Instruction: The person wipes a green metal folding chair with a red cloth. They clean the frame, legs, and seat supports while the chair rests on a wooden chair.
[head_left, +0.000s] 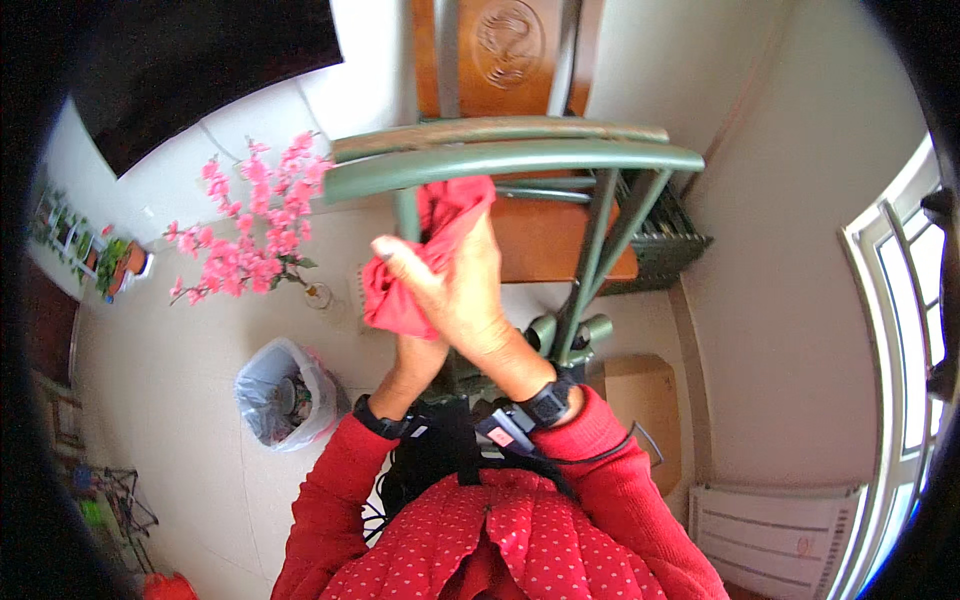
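Note:
A red cloth (450, 232) is wrapped against a green metal post just below the curved green top rail (510, 159) of a metal frame. My right hand (457, 292) grips the cloth from the right, thumb pointing up to the left. My left hand (420, 360) is mostly hidden behind the cloth and the right wrist; only its heel and wrist show, so its fingers cannot be seen. Slanting green tubes (596, 262) join the rail on the right side.
A wooden chair with a carved back (510, 45) stands beyond the frame. Pink artificial blossoms (255, 225) rise in a vase at the left, above a lined waste bin (289, 394). A cardboard piece (641, 420) lies on the floor at right, near a white slatted panel (772, 536).

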